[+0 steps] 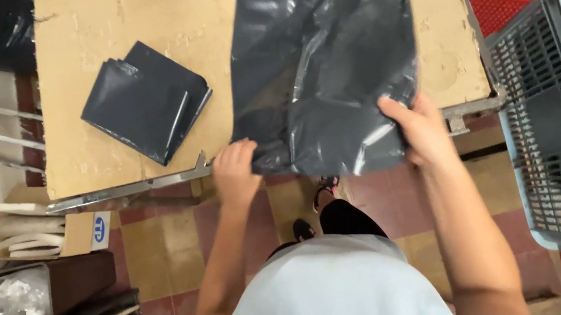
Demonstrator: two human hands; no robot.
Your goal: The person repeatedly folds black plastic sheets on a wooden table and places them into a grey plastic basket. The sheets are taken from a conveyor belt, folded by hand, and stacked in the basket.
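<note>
We see a big dark grey plastic bag lying spread out on the brown cardboard table top. It is shiny and wrinkled. Its near edge hangs a little over the table's front edge.

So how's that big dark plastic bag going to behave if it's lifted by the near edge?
The dark plastic bag is wrinkled and draped, so probably floppy and sagging. Its glossy sheen suggests slipperiness. It looks thin, so likely light.

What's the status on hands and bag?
Left hand grips dark plastic bag at its near corner. Right hand grips its right edge. Folded bag stack lies apart, left on the cardboard-topped table.
</note>
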